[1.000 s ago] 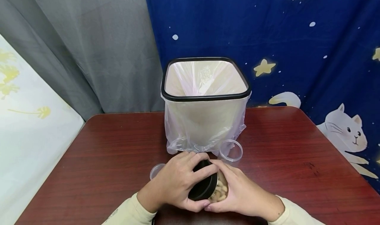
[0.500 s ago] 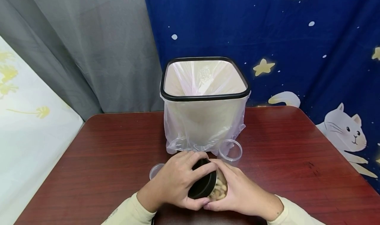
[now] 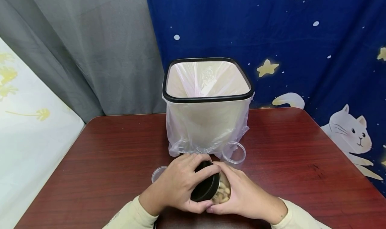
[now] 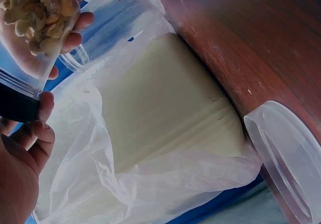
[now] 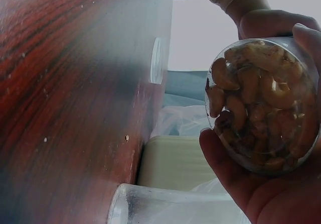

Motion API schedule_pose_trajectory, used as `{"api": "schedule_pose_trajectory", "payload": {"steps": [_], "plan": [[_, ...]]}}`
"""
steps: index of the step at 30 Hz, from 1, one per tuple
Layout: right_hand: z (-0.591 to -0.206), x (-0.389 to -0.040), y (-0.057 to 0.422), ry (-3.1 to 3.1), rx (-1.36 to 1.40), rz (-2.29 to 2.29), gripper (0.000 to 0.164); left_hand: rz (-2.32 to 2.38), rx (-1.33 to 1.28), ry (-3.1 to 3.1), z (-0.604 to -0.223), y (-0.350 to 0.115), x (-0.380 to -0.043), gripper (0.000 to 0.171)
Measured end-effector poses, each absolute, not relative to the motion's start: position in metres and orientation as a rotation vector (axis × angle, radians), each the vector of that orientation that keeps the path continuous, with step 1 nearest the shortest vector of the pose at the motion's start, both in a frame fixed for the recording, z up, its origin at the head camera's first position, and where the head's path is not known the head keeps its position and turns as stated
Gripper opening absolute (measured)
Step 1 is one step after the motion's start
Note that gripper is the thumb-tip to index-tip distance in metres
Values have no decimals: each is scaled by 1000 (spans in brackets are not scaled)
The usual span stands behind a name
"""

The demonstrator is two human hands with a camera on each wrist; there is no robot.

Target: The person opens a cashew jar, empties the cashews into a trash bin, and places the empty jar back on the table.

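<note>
Between both hands, a clear jar of cashews (image 5: 261, 103) is held tilted above the table, its black lid (image 3: 205, 188) facing left in the head view. My left hand (image 3: 181, 185) grips the lid, with fingers over the far side and thumb along the near edge. Around the jar's body curls my right hand (image 3: 248, 197), the thumb meeting the left thumb at the front. The lid sits on the jar's mouth in the left wrist view. Curved cashews (image 4: 42, 15) show through the clear wall and base.
A cream bin (image 3: 208, 121) with a black rim and a thin plastic liner stands at the back of the red-brown table (image 3: 120, 148). Near its front right corner is a clear open container (image 3: 234, 152). A shallow clear dish (image 3: 158, 174) lies left of the left hand.
Both hands keep their hold on the jar and its lid. Only a very slight shift of the whole head view is visible.
</note>
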State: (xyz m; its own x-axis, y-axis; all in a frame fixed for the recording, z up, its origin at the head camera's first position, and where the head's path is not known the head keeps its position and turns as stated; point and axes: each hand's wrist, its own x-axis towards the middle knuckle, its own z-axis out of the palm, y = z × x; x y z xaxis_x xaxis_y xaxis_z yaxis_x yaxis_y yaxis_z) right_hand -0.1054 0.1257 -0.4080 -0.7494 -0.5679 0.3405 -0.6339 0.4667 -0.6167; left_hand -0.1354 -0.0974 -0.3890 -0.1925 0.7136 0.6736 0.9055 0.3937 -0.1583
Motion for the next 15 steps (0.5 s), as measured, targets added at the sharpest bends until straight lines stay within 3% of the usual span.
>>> {"api": "schedule_pose_trajectory", "payload": {"steps": [15], "plan": [[-408,-105,125,-2597,1073,1173,80,-358,-1360,-2002,-390,-97,-134,70]]}}
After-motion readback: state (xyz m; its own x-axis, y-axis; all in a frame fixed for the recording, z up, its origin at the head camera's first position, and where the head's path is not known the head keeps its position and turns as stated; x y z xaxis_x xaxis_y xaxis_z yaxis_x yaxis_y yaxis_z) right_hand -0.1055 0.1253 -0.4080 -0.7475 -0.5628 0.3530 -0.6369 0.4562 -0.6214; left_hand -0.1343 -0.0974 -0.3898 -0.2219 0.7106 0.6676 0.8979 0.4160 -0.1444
